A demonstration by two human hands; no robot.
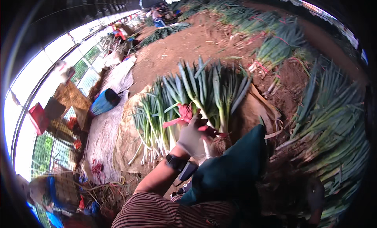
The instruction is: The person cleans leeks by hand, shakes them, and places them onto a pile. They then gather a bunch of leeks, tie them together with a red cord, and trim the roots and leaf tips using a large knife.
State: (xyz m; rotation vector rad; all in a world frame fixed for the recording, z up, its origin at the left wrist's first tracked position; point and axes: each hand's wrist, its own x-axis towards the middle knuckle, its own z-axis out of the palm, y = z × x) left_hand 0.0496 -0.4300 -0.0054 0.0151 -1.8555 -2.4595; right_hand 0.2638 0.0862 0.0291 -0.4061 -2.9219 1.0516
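Note:
My left hand, in a pale glove with dark red fingers, reaches in over a row of large green onions. Its fingers are bent around the white stalk of a thick green onion. Bright red strips stick out beside the fingers; whether the hand grips them too, I cannot tell. Thinner green onions lie to its left, leaves pointing away from me. In deep shadow at the lower right, a dim greyish shape looks like my right hand; its fingers cannot be made out.
A tan sheet lies beneath the onions. My knee in dark green cloth rises beside them. Loose green onions are heaped at right, tied bundles farther back. At left are a blue container and cardboard boxes; a person sits far off.

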